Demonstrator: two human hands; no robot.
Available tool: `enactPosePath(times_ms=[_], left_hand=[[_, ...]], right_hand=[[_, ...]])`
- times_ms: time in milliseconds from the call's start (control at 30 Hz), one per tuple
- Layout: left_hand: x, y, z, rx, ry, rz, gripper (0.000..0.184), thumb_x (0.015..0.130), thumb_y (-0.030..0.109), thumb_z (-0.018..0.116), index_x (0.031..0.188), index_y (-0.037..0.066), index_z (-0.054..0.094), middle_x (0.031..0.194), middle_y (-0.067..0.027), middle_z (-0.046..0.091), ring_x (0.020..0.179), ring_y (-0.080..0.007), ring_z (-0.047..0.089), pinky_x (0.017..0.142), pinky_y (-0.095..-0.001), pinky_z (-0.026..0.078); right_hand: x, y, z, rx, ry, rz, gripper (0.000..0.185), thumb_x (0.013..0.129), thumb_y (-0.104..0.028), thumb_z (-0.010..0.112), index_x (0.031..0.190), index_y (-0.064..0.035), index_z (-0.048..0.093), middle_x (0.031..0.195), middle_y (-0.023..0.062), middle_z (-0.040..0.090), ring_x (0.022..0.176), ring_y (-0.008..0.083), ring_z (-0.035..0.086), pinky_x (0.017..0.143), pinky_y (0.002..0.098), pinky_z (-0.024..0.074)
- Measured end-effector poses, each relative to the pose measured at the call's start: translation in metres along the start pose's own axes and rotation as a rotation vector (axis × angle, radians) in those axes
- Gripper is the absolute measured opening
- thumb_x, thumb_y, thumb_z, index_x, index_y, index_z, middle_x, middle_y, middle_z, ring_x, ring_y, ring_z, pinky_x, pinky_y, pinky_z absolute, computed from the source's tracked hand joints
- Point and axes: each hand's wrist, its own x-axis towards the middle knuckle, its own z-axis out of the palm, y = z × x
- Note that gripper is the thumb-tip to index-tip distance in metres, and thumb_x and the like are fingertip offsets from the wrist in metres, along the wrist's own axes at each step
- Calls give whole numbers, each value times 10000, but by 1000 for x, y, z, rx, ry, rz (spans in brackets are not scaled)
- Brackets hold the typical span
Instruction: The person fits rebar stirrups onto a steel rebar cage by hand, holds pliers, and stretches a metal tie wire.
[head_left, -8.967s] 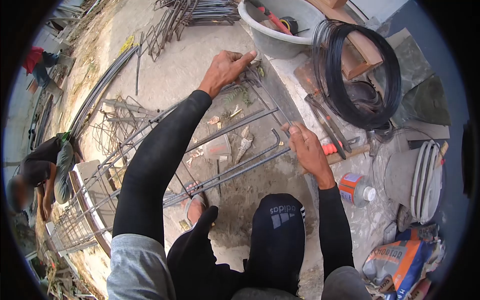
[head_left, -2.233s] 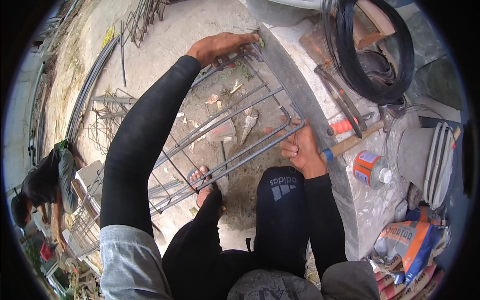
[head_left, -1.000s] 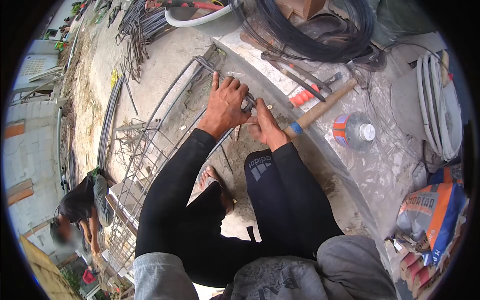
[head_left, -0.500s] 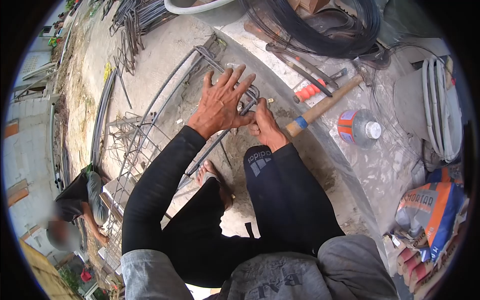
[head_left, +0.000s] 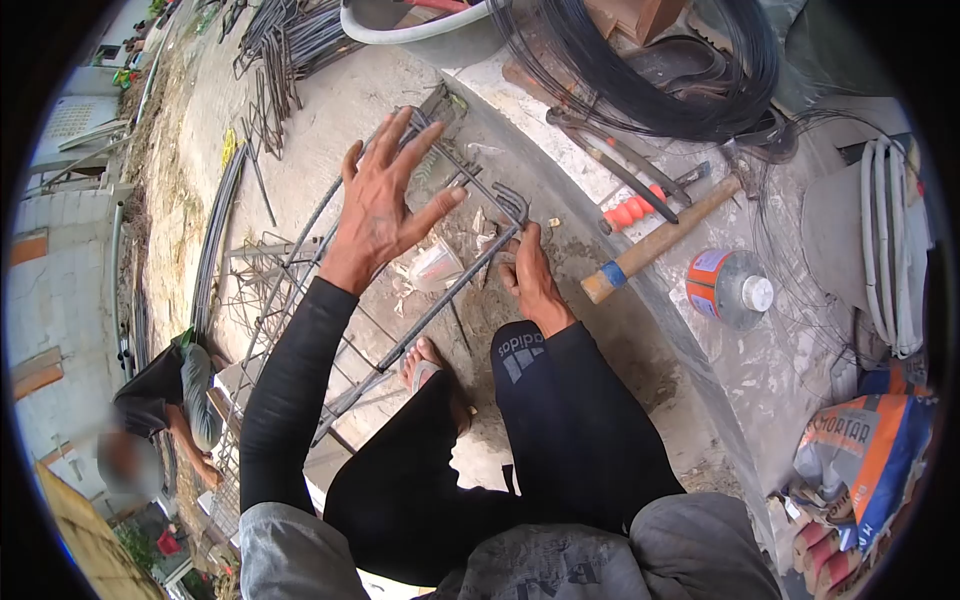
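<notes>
My left hand (head_left: 380,215) is open, its fingers spread above the near end of a steel rebar cage (head_left: 450,297), with nothing held in it. My right hand (head_left: 538,278) is closed at the cage's right corner, thumb up against the bar and fingers curled beneath. Bent bar ends (head_left: 512,200) stick out just above that thumb. The cage slants from this corner down and left, past my sandalled foot (head_left: 422,368).
To the right lie a wooden-handled hammer (head_left: 660,240), pincers (head_left: 615,165), a plastic bottle (head_left: 728,288), a black wire coil (head_left: 650,95) and a mortar bag (head_left: 870,450). A grey tub (head_left: 430,35) stands at the top. Another person (head_left: 165,400) crouches at left.
My left hand has come away from the corner beside my right hand and moved left, opening wide. My right hand stays at the corner. Earlier, both hands were close together there.
</notes>
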Motion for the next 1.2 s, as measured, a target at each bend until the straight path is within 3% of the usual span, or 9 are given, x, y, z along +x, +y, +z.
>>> enactPosePath(times_ms=[33, 100, 167, 300, 533, 733, 867, 1067, 1200], left_hand=[[11, -26, -2, -85, 132, -143, 825, 914, 684, 602, 1512, 121, 521, 1555, -254, 456, 1487, -398, 380, 1201, -580, 248], [37, -78, -5, -451, 34, -424, 817, 938, 696, 547, 1466, 73, 570, 1470, -289, 538, 1418, -426, 470, 1187, -500, 323], [60, -101, 6, -452, -159, -484, 894, 930, 759, 496, 1447, 35, 579, 1448, -292, 560, 1389, -428, 504, 1164, -451, 377], [82, -94, 21, -697, -620, -691, 1137, 793, 946, 422, 1595, 139, 400, 1576, -234, 440, 1352, -446, 527, 1123, -528, 408], [79, -105, 27, -701, -748, -635, 1149, 757, 968, 412, 1625, 218, 345, 1581, -277, 400, 1184, -425, 632, 1053, -749, 320], [77, -101, 26, -773, -728, -631, 1029, 846, 897, 298, 1604, 206, 374, 1509, -224, 494, 1027, -334, 654, 953, -703, 417], [72, -90, 14, -811, -633, -608, 836, 974, 678, 310, 1532, 73, 456, 1521, -143, 502, 1059, -278, 612, 809, -380, 545], [75, -99, 18, -839, -673, -579, 809, 976, 641, 316, 1514, 54, 461, 1524, -162, 499, 1045, -264, 622, 798, -381, 543], [72, -99, 24, -837, -650, -600, 871, 938, 715, 312, 1537, 96, 444, 1506, -186, 509, 1023, -291, 634, 928, -537, 488]], right_hand=[[-1, 0, 3, 33, -3, 2, 593, 1077, -594, 239, 1441, -184, 464, 1050, 79, 656, 503, 83, 363, 423, 248, 244], [-3, -3, 11, 127, 103, 96, 580, 1075, -598, 250, 1452, -203, 444, 1074, 91, 665, 503, 82, 383, 410, 231, 264], [-7, -8, 20, 201, 178, 163, 566, 1069, -589, 272, 1460, -212, 433, 1089, 93, 656, 507, 83, 401, 403, 226, 269], [-14, -16, 27, 250, 193, 194, 590, 1052, -645, 286, 1499, -262, 335, 1085, 99, 667, 502, 89, 424, 384, 221, 318], [-15, -15, 40, 253, 247, 185, 691, 1014, -725, 202, 1467, -222, 337, 1063, 106, 659, 485, 100, 394, 378, 233, 305], [-6, -5, 44, 232, 326, 137, 646, 1006, -691, 161, 1301, -194, 450, 901, 102, 673, 411, 112, 373, 352, 252, 284], [1, -2, 49, 315, 396, 91, 590, 1008, -639, 173, 1195, -176, 489, 879, 114, 680, 393, 116, 370, 342, 262, 267], [-4, -10, 43, 225, 349, 116, 587, 1015, -618, 182, 1213, -165, 498, 831, 107, 644, 399, 115, 371, 341, 269, 255], [-5, -3, 39, 194, 421, 117, 671, 1010, -671, 204, 1319, -154, 499, 843, 90, 637, 407, 113, 357, 353, 266, 250]])
